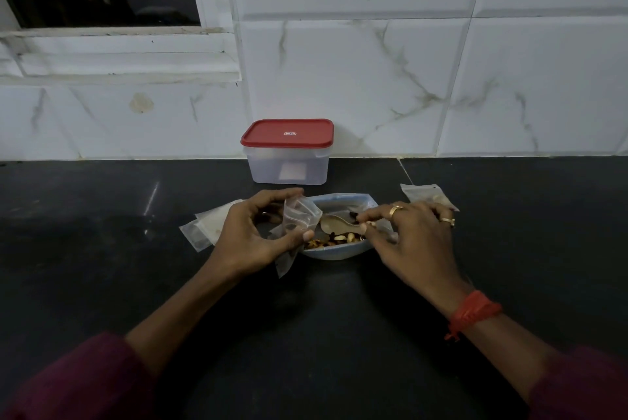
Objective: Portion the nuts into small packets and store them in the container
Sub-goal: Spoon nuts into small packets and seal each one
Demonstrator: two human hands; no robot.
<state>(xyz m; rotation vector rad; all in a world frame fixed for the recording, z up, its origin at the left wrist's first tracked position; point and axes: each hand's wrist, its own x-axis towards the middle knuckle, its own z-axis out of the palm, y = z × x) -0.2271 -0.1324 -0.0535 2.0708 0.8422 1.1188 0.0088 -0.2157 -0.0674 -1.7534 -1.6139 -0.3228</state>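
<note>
Item: nut portioning, packet-filling step in hand.
Left hand pinches small packet open; right hand grips spoon over nuts in bag, desk centre. Container, lidded, at 12 o'clock. Next, likely: scoop, tip into packet mouth.

You had a dark, glossy counter before you. At its back, against the tiled wall, stood a clear container with its red lid on. Nearer you, at the middle, lay an open bag. Flat packets lay overlapping just left of it, and one packet lay to its right.
</note>
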